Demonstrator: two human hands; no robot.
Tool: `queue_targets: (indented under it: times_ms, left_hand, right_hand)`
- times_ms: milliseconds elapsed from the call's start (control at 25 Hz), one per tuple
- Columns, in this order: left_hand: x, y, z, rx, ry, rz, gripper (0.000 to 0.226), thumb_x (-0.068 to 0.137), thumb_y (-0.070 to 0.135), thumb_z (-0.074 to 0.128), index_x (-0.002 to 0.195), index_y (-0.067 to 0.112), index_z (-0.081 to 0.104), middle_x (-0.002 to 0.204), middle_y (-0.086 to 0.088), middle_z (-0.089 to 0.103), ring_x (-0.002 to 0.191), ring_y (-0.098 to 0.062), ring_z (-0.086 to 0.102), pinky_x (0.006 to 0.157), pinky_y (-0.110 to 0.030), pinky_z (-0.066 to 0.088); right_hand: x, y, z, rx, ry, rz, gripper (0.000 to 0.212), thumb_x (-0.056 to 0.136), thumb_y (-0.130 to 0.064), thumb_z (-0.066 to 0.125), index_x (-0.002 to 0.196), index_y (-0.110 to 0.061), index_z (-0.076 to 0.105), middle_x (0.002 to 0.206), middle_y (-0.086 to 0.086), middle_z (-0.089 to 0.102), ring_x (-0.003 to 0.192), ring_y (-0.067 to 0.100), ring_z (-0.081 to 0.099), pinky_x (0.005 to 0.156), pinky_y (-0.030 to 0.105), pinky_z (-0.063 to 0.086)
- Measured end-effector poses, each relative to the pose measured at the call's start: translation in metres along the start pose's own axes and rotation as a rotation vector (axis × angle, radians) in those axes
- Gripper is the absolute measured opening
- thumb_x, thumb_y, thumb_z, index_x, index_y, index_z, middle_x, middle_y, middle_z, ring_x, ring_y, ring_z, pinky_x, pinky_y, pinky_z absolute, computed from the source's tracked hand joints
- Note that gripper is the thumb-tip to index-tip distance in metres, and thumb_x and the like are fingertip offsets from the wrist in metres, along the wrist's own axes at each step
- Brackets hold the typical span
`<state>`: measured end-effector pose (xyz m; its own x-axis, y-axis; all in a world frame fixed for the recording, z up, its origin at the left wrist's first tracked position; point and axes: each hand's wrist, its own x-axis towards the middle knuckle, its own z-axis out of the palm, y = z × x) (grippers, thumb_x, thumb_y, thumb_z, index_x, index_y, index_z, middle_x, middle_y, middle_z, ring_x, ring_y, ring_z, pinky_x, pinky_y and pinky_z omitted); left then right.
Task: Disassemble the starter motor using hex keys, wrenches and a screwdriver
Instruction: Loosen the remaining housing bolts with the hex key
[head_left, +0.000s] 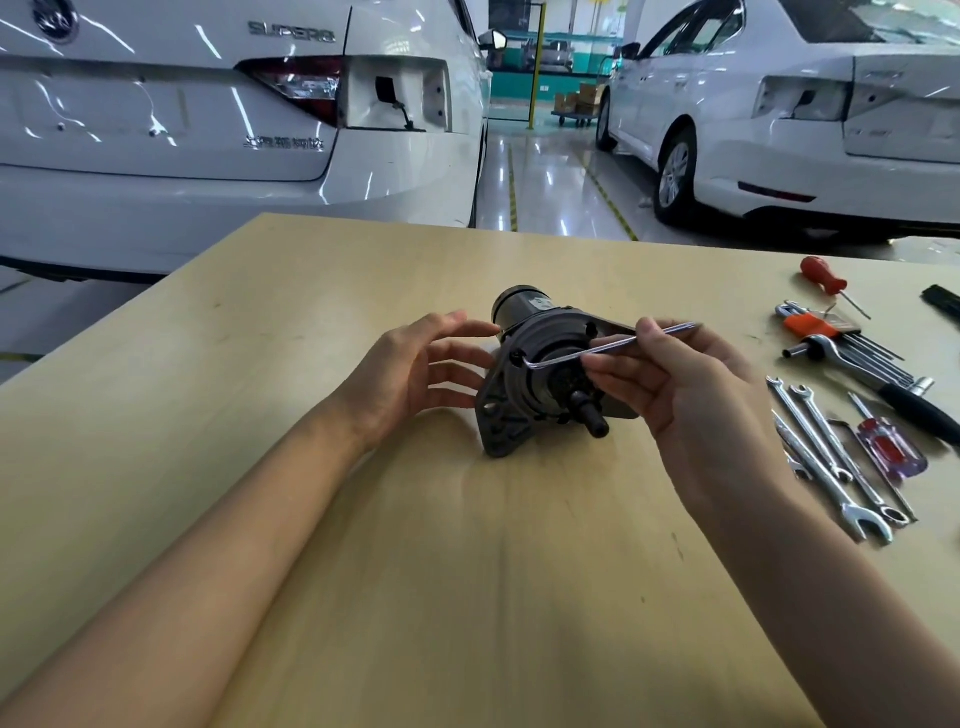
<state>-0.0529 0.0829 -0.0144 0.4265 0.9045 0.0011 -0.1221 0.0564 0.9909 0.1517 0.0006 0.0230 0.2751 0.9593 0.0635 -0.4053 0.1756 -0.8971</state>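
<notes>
Head view: starter motor (540, 374) lies on its side at frame centre on the worktop (363, 519), nose and shaft end turned toward the camera, presumably so the housing screws face the person. Right hand (691, 384) pinches the long arm of a hex key (597, 353) between thumb and fingers; the short bent end sits at a screw on the upper left of the housing face, the long arm reaching right for leverage. Whether the tip is fully seated cannot be told. Left hand (415, 374) is spread wide, fingers straight, fingertips at or just beside the motor's left flank, likely to steady it against turning. At frame right, well apart from the motor: combination wrenches (831, 462), a hex key set (836, 335) in an orange holder, a red-handled screwdriver (826, 278), a clear-handled screwdriver (888, 452), a black-handled ratchet (898, 395). Nothing lies between hands and motor. Two white cars (208, 130) stand beyond the worktop.
</notes>
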Motion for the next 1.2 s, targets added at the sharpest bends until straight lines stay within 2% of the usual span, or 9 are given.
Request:
queue_targets:
  times_ms: [80, 240, 320, 440, 560, 800, 960, 1120, 1200]
  left_hand:
    - [-0.002, 0.001, 0.003, 0.015, -0.036, 0.042, 0.031, 0.082, 0.034, 0.059, 0.107, 0.023, 0.071, 0.091, -0.007, 0.069, 0.078, -0.02, 0.065, 0.067, -0.031, 0.054]
    - [-0.007, -0.002, 0.014, 0.141, -0.068, 0.208, 0.06, 0.065, 0.018, 0.079, 0.121, 0.029, 0.06, 0.084, -0.005, 0.063, 0.079, -0.015, 0.06, 0.073, -0.026, 0.053]
    - [-0.008, -0.004, 0.021, 0.217, -0.037, 0.275, 0.058, 0.065, 0.012, 0.08, 0.119, 0.026, 0.063, 0.081, -0.009, 0.055, 0.078, -0.016, 0.055, 0.077, -0.023, 0.051]
    - [-0.009, -0.004, 0.028, 0.216, 0.014, 0.318, 0.049, 0.065, 0.021, 0.082, 0.111, 0.028, 0.068, 0.081, -0.014, 0.051, 0.079, -0.02, 0.052, 0.079, -0.027, 0.049]
    - [-0.01, -0.003, 0.029, 0.219, 0.022, 0.324, 0.049, 0.061, 0.034, 0.081, 0.108, 0.031, 0.07, 0.084, -0.016, 0.049, 0.081, -0.023, 0.05, 0.08, -0.03, 0.048]
    - [-0.011, -0.001, 0.031, 0.225, 0.033, 0.318, 0.04, 0.069, 0.028, 0.076, 0.107, 0.03, 0.07, 0.085, -0.016, 0.049, 0.082, -0.024, 0.048, 0.077, -0.028, 0.046]
    - [-0.01, -0.002, 0.03, 0.238, 0.04, 0.324, 0.04, 0.067, 0.029, 0.075, 0.107, 0.03, 0.069, 0.087, -0.018, 0.053, 0.084, -0.025, 0.051, 0.083, -0.034, 0.049]
    - [-0.01, -0.002, 0.029, 0.219, 0.055, 0.347, 0.041, 0.065, 0.03, 0.076, 0.105, 0.027, 0.071, 0.094, -0.023, 0.068, 0.085, -0.018, 0.061, 0.077, -0.024, 0.054]
    - [-0.011, -0.002, 0.028, 0.231, 0.071, 0.348, 0.043, 0.064, 0.033, 0.077, 0.106, 0.026, 0.071, 0.1, -0.027, 0.068, 0.086, -0.018, 0.063, 0.078, -0.027, 0.056]
  right_hand:
    - [-0.001, -0.001, 0.0, -0.019, 0.017, -0.001, 0.009, 0.095, -0.005, 0.052, 0.086, -0.006, 0.052, 0.069, 0.013, 0.071, 0.062, 0.022, 0.071, 0.057, 0.023, 0.055]
    - [-0.002, -0.001, 0.0, 0.011, 0.034, 0.042, 0.01, 0.092, -0.002, 0.056, 0.083, -0.005, 0.055, 0.067, 0.012, 0.071, 0.061, 0.021, 0.071, 0.057, 0.023, 0.055]
    - [-0.001, -0.001, -0.001, 0.015, 0.029, 0.059, 0.01, 0.09, -0.003, 0.058, 0.081, -0.004, 0.056, 0.067, 0.012, 0.071, 0.061, 0.021, 0.071, 0.058, 0.022, 0.055]
    - [-0.001, 0.0, -0.001, 0.027, 0.036, 0.07, 0.009, 0.089, -0.002, 0.059, 0.081, -0.004, 0.057, 0.067, 0.012, 0.07, 0.061, 0.02, 0.071, 0.058, 0.022, 0.055]
    - [-0.001, 0.001, 0.0, 0.056, 0.052, 0.07, 0.009, 0.09, -0.001, 0.058, 0.081, -0.004, 0.056, 0.065, 0.011, 0.07, 0.06, 0.019, 0.07, 0.058, 0.023, 0.056]
    - [-0.001, 0.0, -0.001, 0.039, 0.049, 0.04, 0.01, 0.09, -0.002, 0.058, 0.08, -0.005, 0.056, 0.064, 0.01, 0.069, 0.061, 0.019, 0.07, 0.061, 0.024, 0.057]
    - [-0.004, -0.001, 0.001, -0.041, 0.027, -0.062, 0.006, 0.09, -0.005, 0.06, 0.084, -0.005, 0.059, 0.067, 0.008, 0.07, 0.063, 0.019, 0.07, 0.062, 0.022, 0.055]
    - [-0.002, -0.005, 0.005, -0.119, 0.009, -0.114, 0.008, 0.091, -0.006, 0.06, 0.083, -0.005, 0.059, 0.069, 0.009, 0.07, 0.063, 0.017, 0.07, 0.063, 0.023, 0.056]
    - [0.001, -0.008, 0.01, -0.232, -0.003, -0.179, 0.009, 0.091, -0.006, 0.06, 0.082, -0.005, 0.059, 0.068, 0.007, 0.07, 0.061, 0.016, 0.069, 0.062, 0.024, 0.056]
